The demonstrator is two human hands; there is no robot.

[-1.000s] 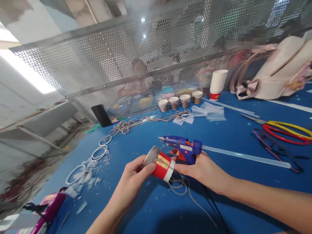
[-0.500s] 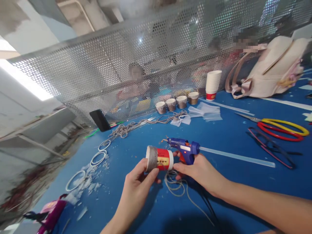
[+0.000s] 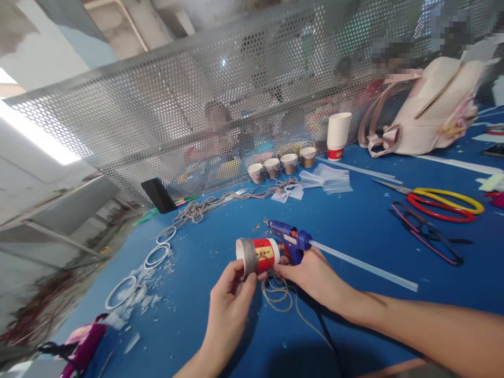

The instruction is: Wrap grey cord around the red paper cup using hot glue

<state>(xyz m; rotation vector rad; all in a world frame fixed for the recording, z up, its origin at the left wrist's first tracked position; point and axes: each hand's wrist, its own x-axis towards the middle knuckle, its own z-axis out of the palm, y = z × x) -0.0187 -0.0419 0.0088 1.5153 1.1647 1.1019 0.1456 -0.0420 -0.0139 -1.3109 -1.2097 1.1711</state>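
Observation:
A red-and-white paper cup (image 3: 268,251) lies sideways in the air above the blue table, grey cord wrapped round its rim end. My left hand (image 3: 231,296) is closed on that wrapped end, thumb in front. My right hand (image 3: 313,275) grips a blue hot glue gun (image 3: 290,239), and its thumb and fingertips meet the cup's base. The gun's nozzle points left, just above the cup, and a long clear glue stick (image 3: 366,266) sticks out of its back. Below the cup, loose loops of grey cord (image 3: 277,299) rest on the table.
Several cord-wrapped cups (image 3: 290,164) and a cup stack (image 3: 338,137) stand along the perforated metal screen (image 3: 165,105). To the right are scissors (image 3: 444,202), glasses (image 3: 427,233) and a backpack (image 3: 429,113). White rings (image 3: 157,255) and scraps lie left, near a phone (image 3: 158,195).
The glue stick's rear end has swung left and downward as the gun tilts. The cup has turned slightly in my hands, and the view has shifted a little to the right.

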